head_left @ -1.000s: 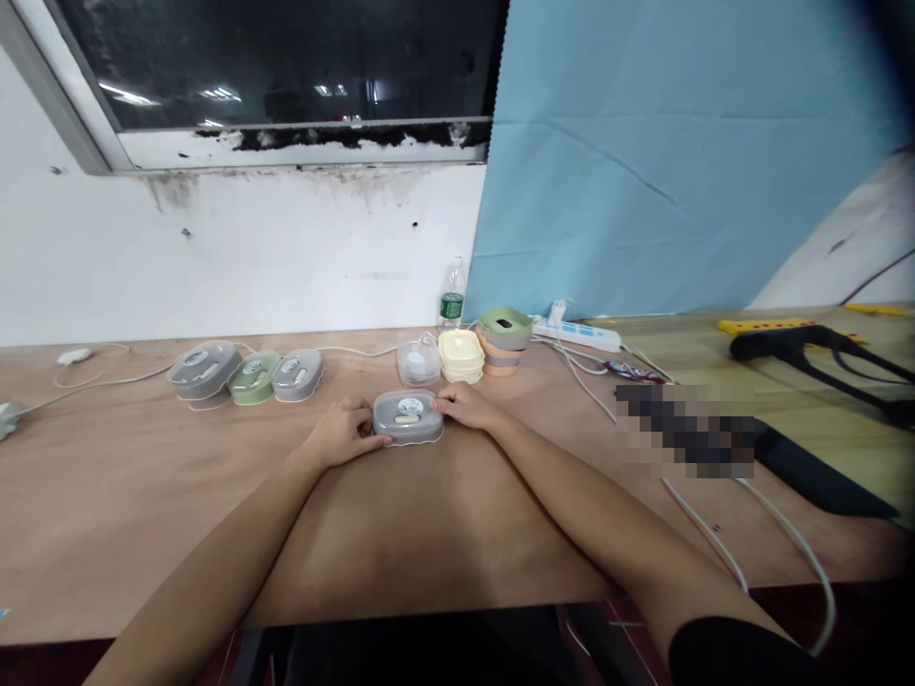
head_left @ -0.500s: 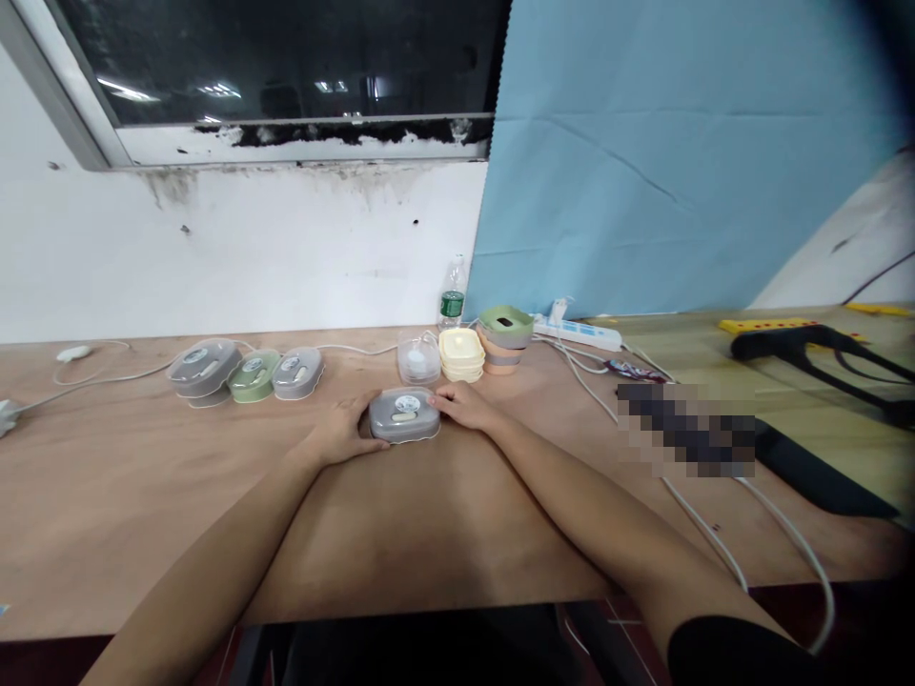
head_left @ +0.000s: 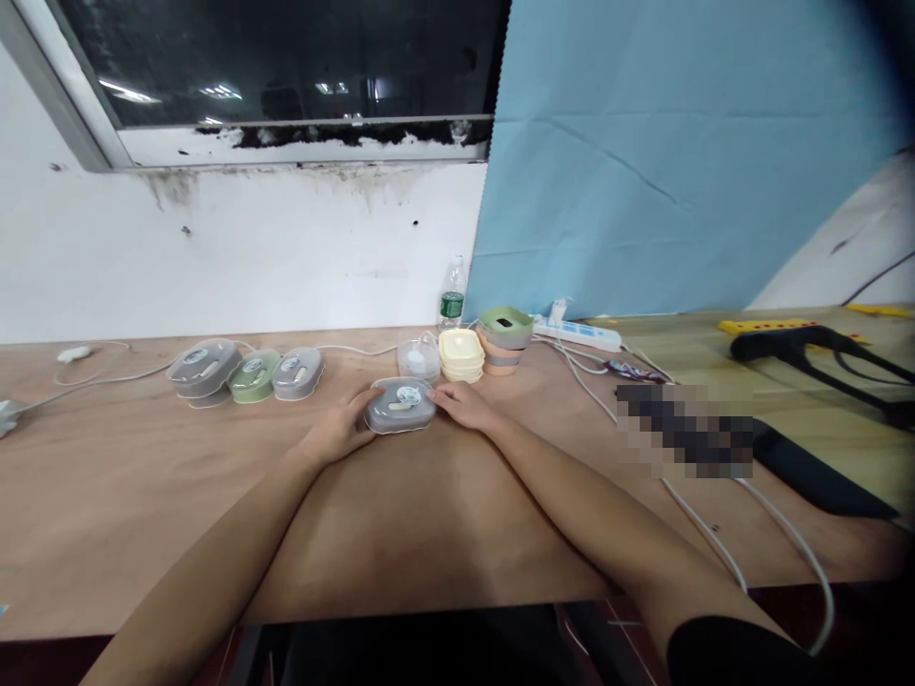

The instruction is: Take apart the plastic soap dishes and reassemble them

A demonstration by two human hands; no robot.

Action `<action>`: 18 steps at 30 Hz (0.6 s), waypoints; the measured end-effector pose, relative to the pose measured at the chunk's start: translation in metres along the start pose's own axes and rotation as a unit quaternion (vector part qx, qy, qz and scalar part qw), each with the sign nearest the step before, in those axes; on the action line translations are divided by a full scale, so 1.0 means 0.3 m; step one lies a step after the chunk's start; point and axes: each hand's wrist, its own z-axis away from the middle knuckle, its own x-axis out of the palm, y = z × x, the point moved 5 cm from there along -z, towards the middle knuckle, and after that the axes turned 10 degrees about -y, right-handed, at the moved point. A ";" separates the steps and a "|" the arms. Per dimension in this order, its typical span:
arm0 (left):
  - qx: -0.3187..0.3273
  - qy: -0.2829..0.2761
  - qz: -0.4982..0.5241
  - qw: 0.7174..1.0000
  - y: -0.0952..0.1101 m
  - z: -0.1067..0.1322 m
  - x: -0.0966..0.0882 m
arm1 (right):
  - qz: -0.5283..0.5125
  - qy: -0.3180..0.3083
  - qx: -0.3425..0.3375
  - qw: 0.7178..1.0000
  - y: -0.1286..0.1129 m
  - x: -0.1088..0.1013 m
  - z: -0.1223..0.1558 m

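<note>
A grey oval plastic box with a clear lid and a round sticker (head_left: 400, 408) is in front of me, slightly tilted. My left hand (head_left: 344, 427) grips its left end, fingers behind and thumb tucked low at the near side. On the right end, the fingertips of my right hand (head_left: 463, 404) pinch the lid's edge. Just behind the box are clear plastic pieces (head_left: 419, 360), a stack of pale yellow trays (head_left: 461, 354) and a pile of green, grey and orange parts (head_left: 505, 326).
To the left stand lidded boxes: grey ones (head_left: 206, 372), a green one (head_left: 252, 378) and another grey one (head_left: 298, 373). A water bottle (head_left: 452, 295) is by the wall. At right lie a power strip (head_left: 579, 332), white cables and a black-and-yellow tool (head_left: 807, 338).
The grey box has shifted a little up and left and is turned slightly, its near side tipped. My left thumb has slid lower, while the right hand stays nearly in place.
</note>
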 end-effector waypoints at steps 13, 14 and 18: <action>0.002 0.148 -0.111 0.983 -0.087 0.048 -0.122 | 0.019 -0.003 0.001 1.000 -0.027 -0.001 0.008; -0.004 0.175 -0.119 0.977 -0.104 0.056 -0.138 | 0.026 -0.004 0.001 1.000 -0.030 -0.002 0.008; -0.077 0.297 -0.146 0.941 -0.168 0.104 -0.217 | 0.059 -0.007 -0.007 0.998 -0.041 -0.001 0.009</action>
